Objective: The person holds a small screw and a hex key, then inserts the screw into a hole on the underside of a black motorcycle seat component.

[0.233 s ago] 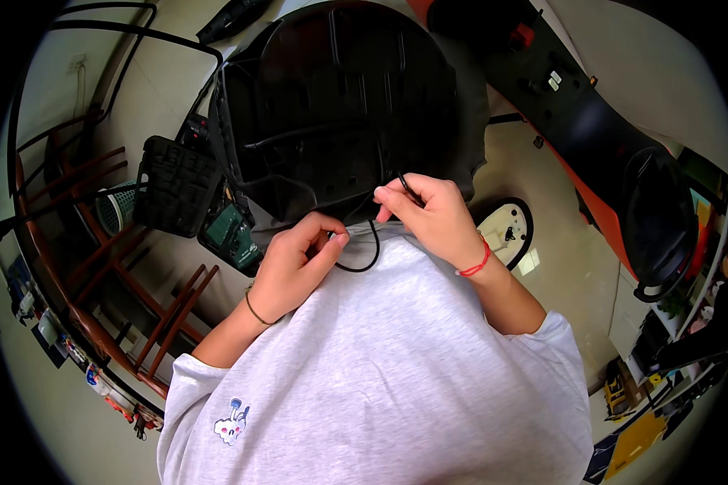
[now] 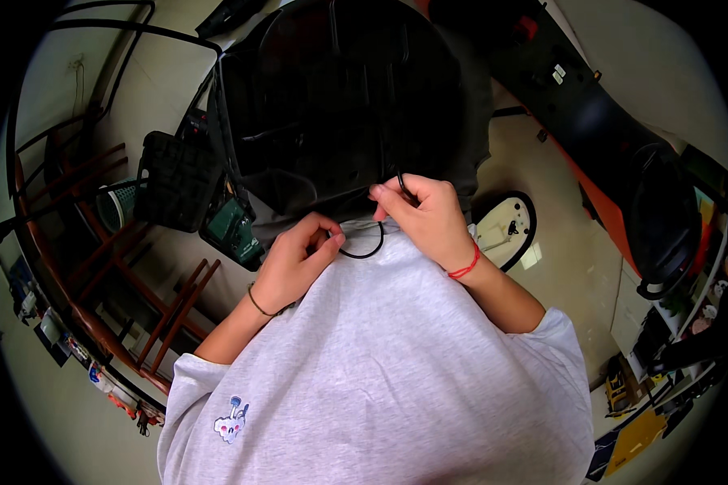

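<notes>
A thin black cord [image 2: 365, 257] hangs in a short loop between my two hands, against the pale grey shirt. My left hand [image 2: 295, 263] is closed in a pinch on one side of it, thumb against forefinger. On the other side my right hand [image 2: 430, 217] grips the cord between thumb and fingers, and a black end sticks up past the knuckles. Just beyond both hands sits a large black moulded plastic shell [image 2: 340, 105] with ribs, its near edge bordered by dark fabric [image 2: 287, 204]. How the cord meets that edge is hidden by my fingers.
Left of the shell lie an opened black tool case [image 2: 174, 184] and a dark green case half [image 2: 236, 233]. Brown wooden chair frames [image 2: 170, 323] stand farther left. A cream, black-rimmed part [image 2: 505, 230] rests on the floor at right, below a long black-and-red seat-like piece [image 2: 598, 133].
The loop of cord has drawn up a little and become shallower. My right hand has shifted slightly left, while my left hand has barely moved.
</notes>
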A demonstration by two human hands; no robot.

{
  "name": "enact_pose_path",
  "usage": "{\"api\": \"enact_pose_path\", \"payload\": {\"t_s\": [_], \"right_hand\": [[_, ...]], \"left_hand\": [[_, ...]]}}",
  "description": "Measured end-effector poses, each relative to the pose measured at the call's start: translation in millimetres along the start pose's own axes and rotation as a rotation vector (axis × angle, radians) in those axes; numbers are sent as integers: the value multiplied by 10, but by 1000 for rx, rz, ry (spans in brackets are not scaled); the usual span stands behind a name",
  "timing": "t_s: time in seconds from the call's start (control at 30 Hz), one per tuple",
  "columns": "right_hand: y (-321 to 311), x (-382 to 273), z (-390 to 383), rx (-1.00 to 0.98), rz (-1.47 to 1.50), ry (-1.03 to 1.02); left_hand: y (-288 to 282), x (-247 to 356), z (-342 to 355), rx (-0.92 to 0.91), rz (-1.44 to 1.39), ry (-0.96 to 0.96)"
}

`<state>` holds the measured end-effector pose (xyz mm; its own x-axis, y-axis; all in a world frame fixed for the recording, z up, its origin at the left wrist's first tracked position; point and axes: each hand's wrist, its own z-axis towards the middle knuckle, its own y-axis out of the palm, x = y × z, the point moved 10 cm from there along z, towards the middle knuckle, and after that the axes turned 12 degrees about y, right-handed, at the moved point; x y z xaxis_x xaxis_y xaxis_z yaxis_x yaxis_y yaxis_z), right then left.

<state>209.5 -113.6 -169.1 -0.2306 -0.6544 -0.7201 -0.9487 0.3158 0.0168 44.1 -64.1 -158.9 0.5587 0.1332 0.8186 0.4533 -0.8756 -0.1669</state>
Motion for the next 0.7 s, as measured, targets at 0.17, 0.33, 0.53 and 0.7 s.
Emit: {"api": "enact_pose_path", "payload": {"t_s": [0.17,0.33,0.53,0.7], "right_hand": [[-17,-41,-7,49,-18,-69],[-171,-4,20,4,-12,-42],[-1156,-44,39,311,97,2],[-2057,179,417,370,485,-36]], "left_hand": [[62,-147,72,-34,71,24],[48,-376,190,-24,92,23],[35,-422,251,24,110,89],[11,-494,231,39,32,34]]}}
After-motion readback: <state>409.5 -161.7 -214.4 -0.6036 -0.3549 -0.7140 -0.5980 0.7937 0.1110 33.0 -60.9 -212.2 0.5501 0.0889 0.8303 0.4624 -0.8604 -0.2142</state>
